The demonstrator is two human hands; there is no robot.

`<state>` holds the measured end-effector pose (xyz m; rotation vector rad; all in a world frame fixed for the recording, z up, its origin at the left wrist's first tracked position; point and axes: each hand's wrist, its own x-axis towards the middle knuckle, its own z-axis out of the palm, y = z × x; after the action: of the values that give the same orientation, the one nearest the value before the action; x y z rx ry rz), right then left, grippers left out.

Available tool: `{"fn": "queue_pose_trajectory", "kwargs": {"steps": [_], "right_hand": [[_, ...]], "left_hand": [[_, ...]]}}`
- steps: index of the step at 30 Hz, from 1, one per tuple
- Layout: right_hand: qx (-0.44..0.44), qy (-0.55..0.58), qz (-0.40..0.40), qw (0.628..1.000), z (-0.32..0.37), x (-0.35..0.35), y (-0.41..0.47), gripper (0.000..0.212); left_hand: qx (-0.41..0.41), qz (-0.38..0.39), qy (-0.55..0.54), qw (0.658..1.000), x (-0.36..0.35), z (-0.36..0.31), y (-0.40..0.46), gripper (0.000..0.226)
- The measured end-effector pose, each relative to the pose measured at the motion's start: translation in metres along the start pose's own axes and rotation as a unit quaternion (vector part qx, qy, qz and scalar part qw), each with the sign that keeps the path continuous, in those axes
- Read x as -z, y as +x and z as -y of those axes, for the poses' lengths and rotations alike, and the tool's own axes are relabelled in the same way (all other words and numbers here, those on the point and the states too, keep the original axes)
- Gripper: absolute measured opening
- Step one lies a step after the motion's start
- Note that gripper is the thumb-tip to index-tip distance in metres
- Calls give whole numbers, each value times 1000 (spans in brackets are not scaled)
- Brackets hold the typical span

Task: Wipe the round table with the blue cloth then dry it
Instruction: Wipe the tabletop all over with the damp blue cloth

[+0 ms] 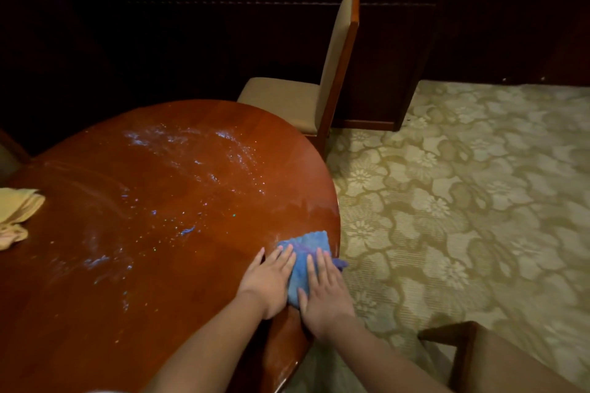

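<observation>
Hands flat on blue cloth at the right rim of the round desk. Left hand lies with fingers straight, partly on the cloth's left side, partly on bare wood. Right hand presses the cloth's right side, fingers extended; neither hand curls round it. One corner of the cloth hangs past the desk edge.

Desk surface: droplets and wet smears spread across the middle and far side, well apart from the cloth. Yellow cloth lies crumpled at the left edge, likely the drying one. Chair stands beyond the far rim, second chair near right. Patterned carpet below.

Stage, as judged: wiping under way, most of the wet area not yet reached; drying not begun.

Risks:
- Cloth sits at the rim; an outward stroke could push it off onto the carpet.
- Open-palm pressure only, so cloth may bunch or slip from under the hands on slick wood.
- Sweeping toward the edge could send water onto carpet.
- Reaching the far smears means leaning; the far side may be missed.
</observation>
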<state>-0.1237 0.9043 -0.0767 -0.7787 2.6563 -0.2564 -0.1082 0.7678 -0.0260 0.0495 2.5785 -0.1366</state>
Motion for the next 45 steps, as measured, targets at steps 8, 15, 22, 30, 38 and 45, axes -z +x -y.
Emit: {"fn": "queue_pose_trajectory", "kwargs": {"steps": [8, 15, 22, 30, 38, 45], "right_hand": [[79, -61, 17, 995, -20, 21, 58, 64], [194, -123, 16, 973, -1, 63, 144, 96], [286, -164, 57, 942, 8, 89, 240, 100], [288, -187, 70, 936, -17, 105, 198, 85], [357, -208, 98, 905, 12, 116, 276, 106], [401, -191, 128, 887, -15, 124, 242, 105]], "left_hand": [[45, 1, -18, 999, 10, 21, 23, 59], [146, -7, -58, 988, 34, 64, 60, 56], [218, -33, -95, 971, 51, 106, 104, 59], [191, 8, -72, 979, 55, 71, 89, 61], [288, -8, -142, 947, 55, 99, 121, 63], [312, 6, -170, 935, 55, 52, 111, 64]]}}
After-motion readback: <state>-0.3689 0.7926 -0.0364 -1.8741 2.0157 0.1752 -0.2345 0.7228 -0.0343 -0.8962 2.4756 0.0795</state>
